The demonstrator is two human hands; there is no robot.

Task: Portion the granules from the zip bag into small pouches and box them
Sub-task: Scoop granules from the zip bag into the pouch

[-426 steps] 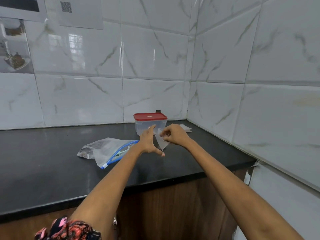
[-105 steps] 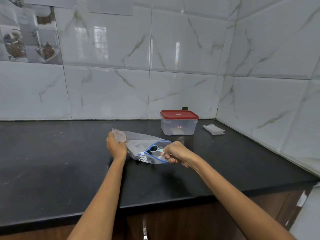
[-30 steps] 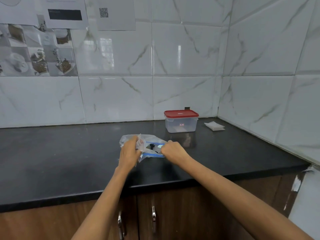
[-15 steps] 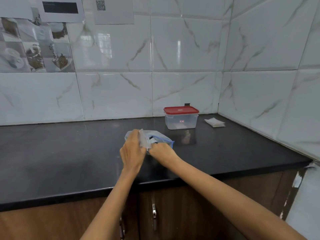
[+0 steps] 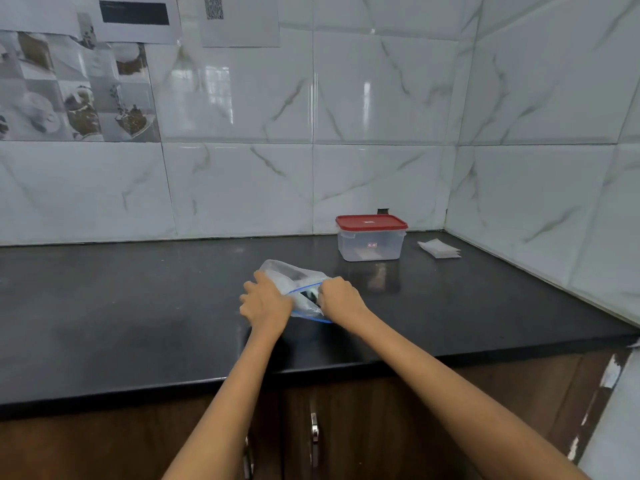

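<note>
A clear zip bag (image 5: 294,277) with a blue zip edge lies on the black counter (image 5: 138,306), its mouth facing me. My left hand (image 5: 265,303) grips the left side of the mouth, and my right hand (image 5: 337,296) grips the right side. Something dark shows inside the mouth between my hands. The small pouch that my left hand held earlier is not clearly visible. A clear plastic box (image 5: 370,244) with a red lid stands shut behind the bag. A small stack of white pouches (image 5: 439,248) lies to the right of the box, near the corner.
Tiled walls close the counter at the back and on the right. The counter's front edge runs just under my forearms, with wooden cabinet doors (image 5: 346,427) below. Papers and pictures hang on the wall at the upper left.
My hands have drawn slightly apart at the bag's mouth, and the blue zip edge now shows between them. The bag has stayed on the counter.
</note>
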